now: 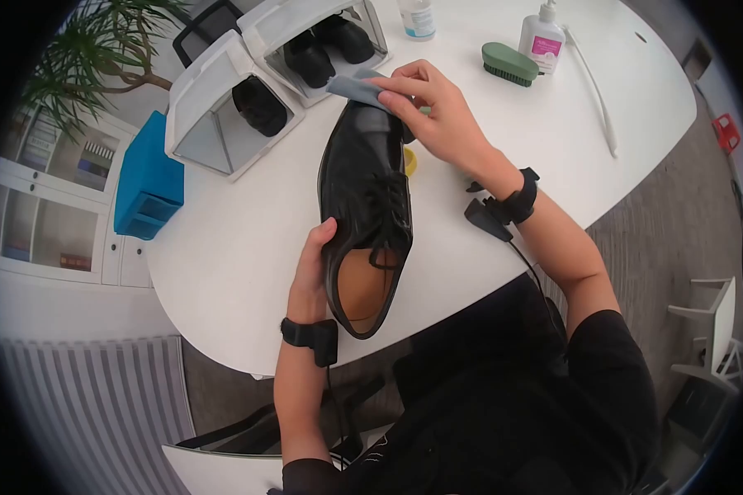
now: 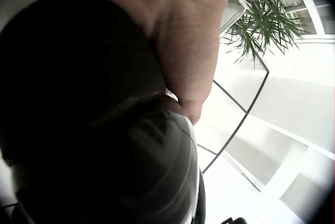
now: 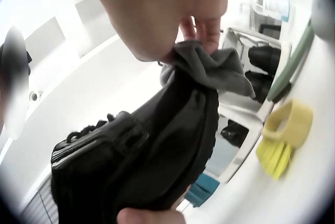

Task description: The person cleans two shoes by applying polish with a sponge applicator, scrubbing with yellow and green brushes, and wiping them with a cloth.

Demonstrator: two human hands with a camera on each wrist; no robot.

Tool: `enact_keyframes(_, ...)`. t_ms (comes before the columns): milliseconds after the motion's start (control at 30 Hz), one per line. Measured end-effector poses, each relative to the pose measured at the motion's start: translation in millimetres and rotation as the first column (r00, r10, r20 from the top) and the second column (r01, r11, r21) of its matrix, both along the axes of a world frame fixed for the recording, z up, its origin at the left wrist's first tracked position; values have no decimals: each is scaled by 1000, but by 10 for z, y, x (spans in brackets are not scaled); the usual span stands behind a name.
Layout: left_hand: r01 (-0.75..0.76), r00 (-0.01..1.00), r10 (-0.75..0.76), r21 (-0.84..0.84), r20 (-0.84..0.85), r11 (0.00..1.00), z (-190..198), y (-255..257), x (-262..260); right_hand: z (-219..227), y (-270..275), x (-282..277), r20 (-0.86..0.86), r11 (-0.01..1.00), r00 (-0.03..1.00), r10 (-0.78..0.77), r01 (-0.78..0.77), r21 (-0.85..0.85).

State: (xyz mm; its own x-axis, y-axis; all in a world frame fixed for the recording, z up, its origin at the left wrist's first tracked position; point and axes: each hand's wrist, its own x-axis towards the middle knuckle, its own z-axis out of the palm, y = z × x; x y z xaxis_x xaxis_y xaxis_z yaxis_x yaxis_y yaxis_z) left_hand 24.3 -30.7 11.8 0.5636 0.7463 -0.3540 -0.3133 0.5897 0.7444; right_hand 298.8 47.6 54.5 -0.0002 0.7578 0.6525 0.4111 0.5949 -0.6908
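A person seated at a white oval table (image 1: 248, 247) holds a black leather lace-up dress shoe (image 1: 363, 206) above the tabletop, heel toward the body and toe pointing away. The left hand (image 1: 312, 268) grips the shoe at the heel end, fingers curled around its side, thumb resting near the opening where the tan lining shows. The right hand (image 1: 437, 115) pinches a grey cloth (image 1: 357, 87) and presses it against the toe of the shoe; the right wrist view shows the fingers (image 3: 204, 28) bunching the cloth on the black leather. Beyond the shoe stand two clear shoe boxes (image 1: 215, 107) with dark shoes inside. Farther right on the table lie a green brush (image 1: 509, 64), a pump bottle with a pink label (image 1: 541, 37) and a white shoehorn (image 1: 594, 91). A yellow object (image 3: 285, 135) sits just beside the shoe, mostly hidden by it from above. A blue bin (image 1: 146, 181) stands past the table's left edge.
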Motion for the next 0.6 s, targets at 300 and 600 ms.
enact_keyframes(300,-245,966,252,-96,63,965,262,-23,127,46,-227,-176,79,944,941,329,-329,-2)
enact_keyframes(600,33,950,-30,-5,311,999,94,30,42,-72,41,-104,113,949,985,-134,95,299)
